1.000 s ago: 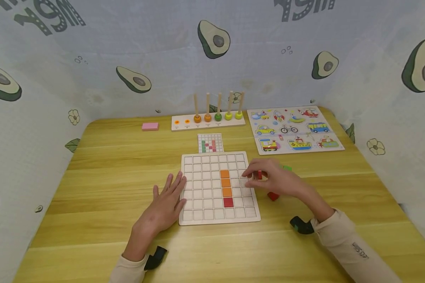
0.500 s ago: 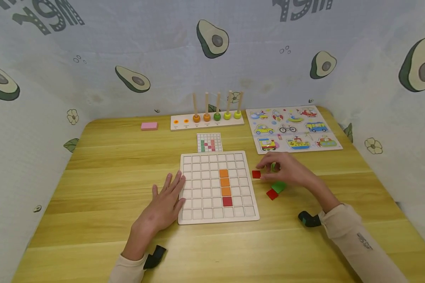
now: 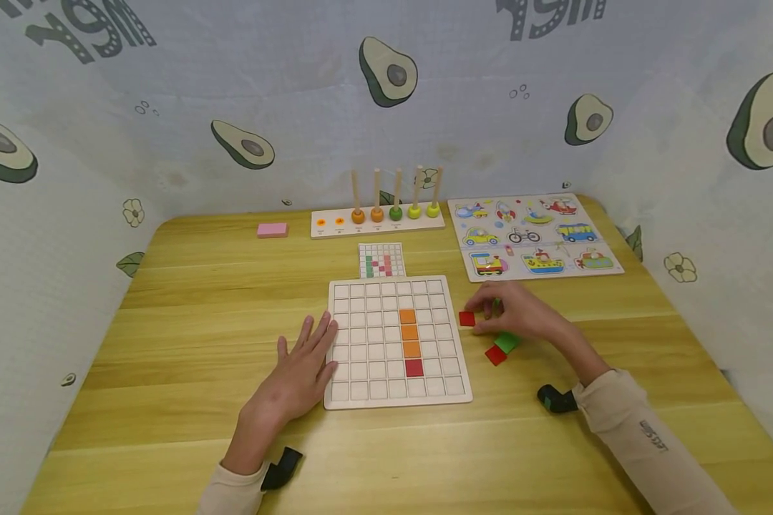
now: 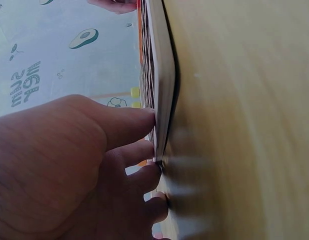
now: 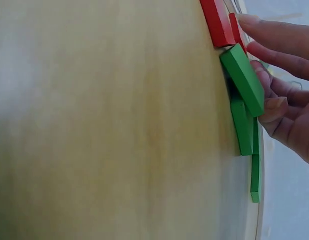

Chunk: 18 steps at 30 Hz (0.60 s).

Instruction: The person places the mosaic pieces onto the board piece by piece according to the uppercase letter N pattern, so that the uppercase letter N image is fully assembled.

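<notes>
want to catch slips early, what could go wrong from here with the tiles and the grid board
The right hand is close to both a red tile and a tilted green tile, so it might nudge one while reaching for the other. The green tile also overlaps another in the right wrist view and could slide if bumped. The left hand touches the left edge of the grid board; a push there could shift it.

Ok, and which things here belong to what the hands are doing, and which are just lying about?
Likely in use:
grid board
orange tiles
red tiles
green tiles
pattern card, probably

Apparently just lying about:
pink block
peg counting board
vehicle puzzle
</notes>
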{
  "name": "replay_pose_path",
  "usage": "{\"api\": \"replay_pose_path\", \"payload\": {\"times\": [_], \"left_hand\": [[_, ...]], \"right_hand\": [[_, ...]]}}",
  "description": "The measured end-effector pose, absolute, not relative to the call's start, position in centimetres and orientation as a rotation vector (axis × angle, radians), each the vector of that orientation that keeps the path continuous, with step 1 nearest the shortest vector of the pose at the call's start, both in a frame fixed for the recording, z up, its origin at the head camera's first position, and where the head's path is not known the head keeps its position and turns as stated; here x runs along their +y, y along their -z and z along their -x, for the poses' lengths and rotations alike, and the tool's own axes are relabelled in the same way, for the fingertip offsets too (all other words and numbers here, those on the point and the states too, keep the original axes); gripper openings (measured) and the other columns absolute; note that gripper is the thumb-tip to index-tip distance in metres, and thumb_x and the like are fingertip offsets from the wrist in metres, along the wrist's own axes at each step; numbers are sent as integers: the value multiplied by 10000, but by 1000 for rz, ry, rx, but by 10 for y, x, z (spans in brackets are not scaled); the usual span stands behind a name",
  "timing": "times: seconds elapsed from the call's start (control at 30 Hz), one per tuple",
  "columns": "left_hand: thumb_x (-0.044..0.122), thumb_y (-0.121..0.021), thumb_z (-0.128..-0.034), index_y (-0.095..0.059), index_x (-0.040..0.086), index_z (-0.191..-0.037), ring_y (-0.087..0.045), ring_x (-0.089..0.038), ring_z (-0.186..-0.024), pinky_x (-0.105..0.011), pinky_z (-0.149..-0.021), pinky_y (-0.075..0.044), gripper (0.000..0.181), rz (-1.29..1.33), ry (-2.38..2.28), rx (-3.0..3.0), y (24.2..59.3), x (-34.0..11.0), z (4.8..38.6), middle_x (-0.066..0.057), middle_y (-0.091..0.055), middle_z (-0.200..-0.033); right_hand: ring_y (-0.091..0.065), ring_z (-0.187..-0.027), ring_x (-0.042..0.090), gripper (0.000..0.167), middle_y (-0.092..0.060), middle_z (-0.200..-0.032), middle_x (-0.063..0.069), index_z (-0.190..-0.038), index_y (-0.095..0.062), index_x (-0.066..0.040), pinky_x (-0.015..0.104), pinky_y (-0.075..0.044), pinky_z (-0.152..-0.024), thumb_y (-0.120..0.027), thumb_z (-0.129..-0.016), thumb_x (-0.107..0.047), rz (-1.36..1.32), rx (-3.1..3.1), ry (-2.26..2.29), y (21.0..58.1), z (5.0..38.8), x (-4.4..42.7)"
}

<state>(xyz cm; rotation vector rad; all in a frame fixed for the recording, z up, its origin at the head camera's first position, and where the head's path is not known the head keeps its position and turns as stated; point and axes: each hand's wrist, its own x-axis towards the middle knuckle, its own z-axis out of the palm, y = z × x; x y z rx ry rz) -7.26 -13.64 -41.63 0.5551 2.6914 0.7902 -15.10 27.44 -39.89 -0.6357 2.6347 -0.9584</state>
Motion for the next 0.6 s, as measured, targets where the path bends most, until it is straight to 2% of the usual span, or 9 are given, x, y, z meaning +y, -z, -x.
{"api": "replay_pose_path", "payload": {"times": [0.37, 0.6], "left_hand": [[159, -549, -1132, -245, 17, -1709, -20, -398, -1664, -795, -1223, 4, 668, -542, -794, 2686, 416, -137, 71, -126, -114, -1803], [163, -550, -1132, -245, 22, -1711, -21, -396, -1664, -791, -1226, 0, 669, -538, -790, 2685, 416, -136, 72, -122, -115, -1805]], "right_hand": [[-579, -836, 222, 150, -677, -938, 48, -1013, -796, -35, 255, -490, -704, -883, -891, -46, 604, 2642, 944, 399, 152, 271], [-571, -819, 222, 138, -652, -906, 51, -968, -785, -39, 250, -478, -691, -891, -879, -40, 607, 2662, 915, 397, 153, 269]]}}
